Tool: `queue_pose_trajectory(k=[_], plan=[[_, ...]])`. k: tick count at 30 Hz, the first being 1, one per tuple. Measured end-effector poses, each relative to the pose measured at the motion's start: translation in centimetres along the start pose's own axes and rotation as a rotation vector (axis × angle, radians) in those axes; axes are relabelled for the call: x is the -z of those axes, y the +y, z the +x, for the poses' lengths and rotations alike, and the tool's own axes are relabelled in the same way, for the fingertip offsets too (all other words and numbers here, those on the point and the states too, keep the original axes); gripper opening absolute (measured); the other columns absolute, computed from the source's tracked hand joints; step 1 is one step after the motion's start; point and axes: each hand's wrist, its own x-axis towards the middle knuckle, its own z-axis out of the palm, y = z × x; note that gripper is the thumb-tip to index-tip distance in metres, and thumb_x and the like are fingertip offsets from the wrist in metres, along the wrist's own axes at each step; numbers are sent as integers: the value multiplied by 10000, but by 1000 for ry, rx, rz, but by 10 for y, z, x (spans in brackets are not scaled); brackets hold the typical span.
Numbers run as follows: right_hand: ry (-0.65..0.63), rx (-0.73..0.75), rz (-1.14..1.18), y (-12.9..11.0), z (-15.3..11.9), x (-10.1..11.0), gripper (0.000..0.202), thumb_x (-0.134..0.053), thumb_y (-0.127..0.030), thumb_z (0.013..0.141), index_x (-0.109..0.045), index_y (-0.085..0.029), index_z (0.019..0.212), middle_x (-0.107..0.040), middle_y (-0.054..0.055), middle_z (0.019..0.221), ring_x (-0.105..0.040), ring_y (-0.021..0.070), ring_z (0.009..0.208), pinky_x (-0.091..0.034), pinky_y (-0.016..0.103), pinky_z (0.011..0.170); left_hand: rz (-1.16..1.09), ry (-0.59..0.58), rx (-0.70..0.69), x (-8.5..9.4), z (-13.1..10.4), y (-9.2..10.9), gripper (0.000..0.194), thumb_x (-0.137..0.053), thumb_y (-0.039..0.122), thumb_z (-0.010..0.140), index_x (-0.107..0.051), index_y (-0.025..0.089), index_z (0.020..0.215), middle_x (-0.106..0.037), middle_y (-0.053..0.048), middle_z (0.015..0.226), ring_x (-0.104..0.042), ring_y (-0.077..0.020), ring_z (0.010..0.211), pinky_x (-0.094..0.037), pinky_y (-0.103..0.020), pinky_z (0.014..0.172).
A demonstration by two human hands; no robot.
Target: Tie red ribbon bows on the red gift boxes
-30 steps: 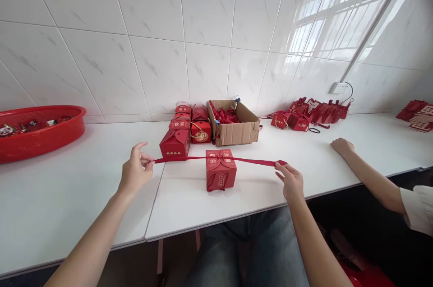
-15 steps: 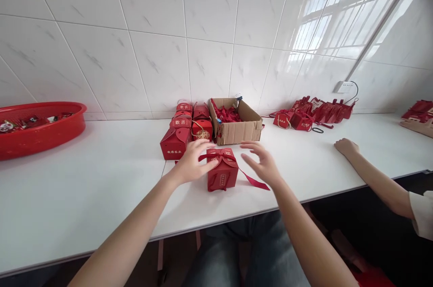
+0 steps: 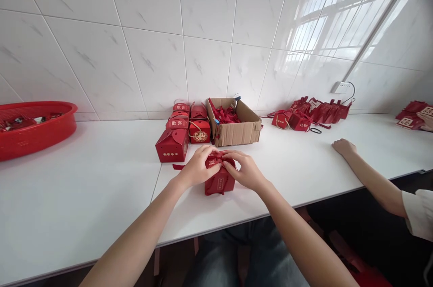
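Far left, a red oval plastic basket holding small wrapped items stands on the white smooth-topped worktop. Right of it is a cluster of red cardboard gift boxes with gold lettering, set close together in front of the white marbled wall tiles. One tail of a narrow red fabric ribbon extends to the left of the left hand.

The red cardboard cube-shaped box stands upright on the worktop, near its front edge, between the left hand and the right hand. Both hands are close together at the box top, fingertips at the ribbon; whether either is pinched tight on it cannot be told.

Behind, an open brown cardboard carton contains red ribbons. Farther right are a group of small red boxes and bags, a black ring and a co-worker's loosely curled hand resting on the worktop. Far right, red printed packets lie near the wall.
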Motion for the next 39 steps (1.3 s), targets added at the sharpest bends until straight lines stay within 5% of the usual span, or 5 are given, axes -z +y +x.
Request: queue_pose_trajectory(k=[14,18,22,29,39], plan=[[58,-193,72,8,-2,1,351,-525,-408,858,-574,-212,1145,-619,105,1182,-584,227,1064,-489,359,836,-89,79,137,3,-6,-6,414,-453,498,866,-471,252,1198,-514,-88,1265,-468,-255,1206,-429,-388,947],[-67,-488,77,17,-6,8,444,-460,-582,848,-603,-186,987,-672,99,953,-623,215,846,-467,335,721,-28,129,325,10,-9,-16,406,-332,579,883,-519,220,872,-601,-31,855,-579,-211,803,-435,-315,682],[-215,-578,144,16,-8,14,545,-410,-675,819,-539,-178,634,-564,17,628,-531,153,617,-392,294,636,-71,62,370,8,-9,-16,475,-385,612,839,-364,204,599,-366,35,553,-410,-143,534,-282,-261,532],[-60,-569,508,23,-1,8,467,-552,-607,772,-432,-185,612,-372,-49,558,-342,87,525,-268,247,532,-442,-12,347,10,-8,-6,434,-527,561,766,-390,193,582,-357,37,587,-369,-123,564,-295,-265,562],[-16,-592,539,31,-10,6,476,-624,-504,740,-306,-202,554,-259,-67,532,-196,80,496,-139,269,491,-454,-149,322,20,-4,-26,395,-574,447,767,-374,187,547,-315,34,599,-309,-114,563,-246,-269,555]])
